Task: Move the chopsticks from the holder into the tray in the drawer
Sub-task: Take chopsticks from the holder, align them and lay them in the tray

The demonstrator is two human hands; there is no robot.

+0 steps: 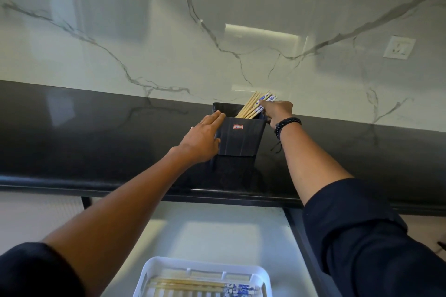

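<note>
Our left hand (202, 137) is bracing the black holder (239, 140) on the counter (96, 128), fingers (214, 119) straight. The chopsticks (251, 109) are leaning inside it, and our right hand (277, 111) is pinching their tops. We should be lifting them straight upward while pressing the holder down.

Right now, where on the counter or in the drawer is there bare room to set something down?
The counter is bare left of the left hand and right of the right hand. The drawer floor is bare between the counter edge and the tray. Crowded: the holder, flanked by both hands, and the tray, already holding chopsticks.
</note>
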